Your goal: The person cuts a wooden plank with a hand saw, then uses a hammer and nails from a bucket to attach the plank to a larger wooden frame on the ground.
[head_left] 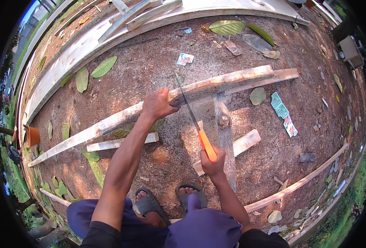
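A long wooden beam (121, 120) runs slantwise across the middle, from the lower left to the upper right. My left hand (158, 105) is closed over it near its middle. In my right hand (214, 163) is a handsaw (191, 113) with an orange handle and a thin dark blade. The blade crosses the beam just right of my left hand, its tip past the far edge. Under the beam's right part lies another plank (265, 80). How deep the blade sits in the wood I cannot tell.
A knotted timber (228, 149) runs from the beam toward me, over a short plank (247, 141). Another short piece (125, 141) lies at left. Large boards (67, 68) lie along the far side. Leaves (104, 67) and paper scraps (282, 109) dot the soil. My sandalled feet (152, 206) are near.
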`<state>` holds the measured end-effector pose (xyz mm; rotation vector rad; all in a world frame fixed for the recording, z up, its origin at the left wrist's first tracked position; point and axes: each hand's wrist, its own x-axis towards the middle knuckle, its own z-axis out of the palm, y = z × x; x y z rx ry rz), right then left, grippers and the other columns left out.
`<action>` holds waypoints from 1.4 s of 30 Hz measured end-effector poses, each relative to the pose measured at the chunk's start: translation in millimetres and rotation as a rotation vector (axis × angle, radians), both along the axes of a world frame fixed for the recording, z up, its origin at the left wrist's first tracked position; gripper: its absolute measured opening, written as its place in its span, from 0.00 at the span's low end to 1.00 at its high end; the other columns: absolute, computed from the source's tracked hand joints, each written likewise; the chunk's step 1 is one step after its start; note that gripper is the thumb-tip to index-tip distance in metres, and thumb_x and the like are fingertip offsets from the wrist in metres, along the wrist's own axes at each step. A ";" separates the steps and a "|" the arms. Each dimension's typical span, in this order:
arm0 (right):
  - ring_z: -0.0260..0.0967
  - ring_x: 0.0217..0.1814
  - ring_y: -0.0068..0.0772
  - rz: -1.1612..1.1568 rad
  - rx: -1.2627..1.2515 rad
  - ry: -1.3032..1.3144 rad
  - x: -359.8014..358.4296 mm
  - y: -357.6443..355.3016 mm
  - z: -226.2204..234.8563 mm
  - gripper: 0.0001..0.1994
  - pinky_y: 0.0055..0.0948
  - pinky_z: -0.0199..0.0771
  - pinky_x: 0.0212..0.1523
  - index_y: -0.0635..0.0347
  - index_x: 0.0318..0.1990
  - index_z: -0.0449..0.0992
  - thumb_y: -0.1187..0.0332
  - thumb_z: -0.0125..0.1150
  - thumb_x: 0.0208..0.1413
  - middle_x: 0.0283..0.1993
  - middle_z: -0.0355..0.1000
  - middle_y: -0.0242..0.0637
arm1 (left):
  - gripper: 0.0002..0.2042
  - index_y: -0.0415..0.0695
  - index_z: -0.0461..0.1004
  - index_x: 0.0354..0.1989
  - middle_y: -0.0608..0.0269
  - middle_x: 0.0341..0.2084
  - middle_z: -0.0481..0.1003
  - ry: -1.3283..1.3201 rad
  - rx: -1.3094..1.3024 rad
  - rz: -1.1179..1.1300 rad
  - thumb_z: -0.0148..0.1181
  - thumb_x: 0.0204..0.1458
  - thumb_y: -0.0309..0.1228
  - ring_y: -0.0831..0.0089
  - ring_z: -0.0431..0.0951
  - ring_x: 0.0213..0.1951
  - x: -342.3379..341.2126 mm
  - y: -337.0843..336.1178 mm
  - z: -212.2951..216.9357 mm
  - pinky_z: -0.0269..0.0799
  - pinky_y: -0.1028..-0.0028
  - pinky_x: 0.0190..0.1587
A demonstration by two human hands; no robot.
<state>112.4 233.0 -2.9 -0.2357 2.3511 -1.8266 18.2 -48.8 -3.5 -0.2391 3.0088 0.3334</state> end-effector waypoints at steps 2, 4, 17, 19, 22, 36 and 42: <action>0.65 0.18 0.25 -0.012 -0.108 -0.026 -64.2 -43.7 -4.7 0.09 0.35 0.64 0.22 0.67 0.24 0.71 0.72 0.61 0.53 0.17 0.69 0.44 | 0.35 0.40 0.69 0.35 0.49 0.33 0.79 0.001 0.006 0.004 0.70 0.41 0.64 0.51 0.83 0.38 -12.6 10.8 6.8 0.77 0.54 0.43; 0.65 0.18 0.27 -0.034 -0.009 0.070 -79.7 -66.5 6.0 0.10 0.36 0.64 0.22 0.67 0.24 0.70 0.71 0.61 0.53 0.16 0.67 0.44 | 0.34 0.40 0.69 0.36 0.48 0.35 0.79 -0.045 -0.010 0.008 0.71 0.41 0.63 0.50 0.83 0.39 -11.6 7.4 10.0 0.77 0.54 0.44; 0.74 0.20 0.41 0.010 0.010 -0.051 -13.7 -16.1 16.6 0.08 0.38 0.69 0.23 0.67 0.26 0.73 0.72 0.62 0.52 0.19 0.71 0.48 | 0.33 0.41 0.68 0.33 0.48 0.32 0.78 -0.057 -0.023 0.056 0.73 0.40 0.61 0.49 0.81 0.37 -1.6 7.9 10.0 0.75 0.53 0.41; 0.73 0.21 0.49 -0.009 0.042 0.068 -87.0 -62.6 9.0 0.12 0.42 0.69 0.25 0.68 0.25 0.72 0.67 0.62 0.53 0.19 0.70 0.52 | 0.34 0.42 0.68 0.33 0.50 0.33 0.79 -0.004 -0.017 -0.008 0.71 0.41 0.64 0.52 0.82 0.37 -16.3 20.3 3.8 0.76 0.54 0.42; 0.74 0.21 0.49 -0.004 0.076 0.047 -80.7 -61.2 8.6 0.11 0.42 0.69 0.25 0.67 0.25 0.72 0.68 0.62 0.52 0.20 0.70 0.52 | 0.35 0.42 0.68 0.33 0.50 0.33 0.79 -0.027 -0.034 -0.019 0.69 0.41 0.66 0.54 0.82 0.36 -3.6 14.9 4.1 0.77 0.55 0.42; 0.68 0.17 0.37 -0.036 0.025 0.078 -90.9 -59.8 6.9 0.12 0.39 0.66 0.23 0.68 0.22 0.69 0.69 0.61 0.52 0.17 0.67 0.48 | 0.36 0.42 0.68 0.33 0.48 0.31 0.79 -0.020 -0.040 0.015 0.71 0.40 0.66 0.52 0.82 0.35 -23.7 18.4 0.7 0.76 0.55 0.40; 0.72 0.18 0.39 0.007 0.008 -0.057 26.8 25.3 15.9 0.05 0.35 0.71 0.24 0.66 0.26 0.75 0.74 0.61 0.51 0.18 0.70 0.43 | 0.36 0.44 0.65 0.29 0.55 0.24 0.73 -0.067 -0.078 0.008 0.71 0.39 0.68 0.61 0.75 0.27 -8.4 -6.3 -0.8 0.72 0.59 0.33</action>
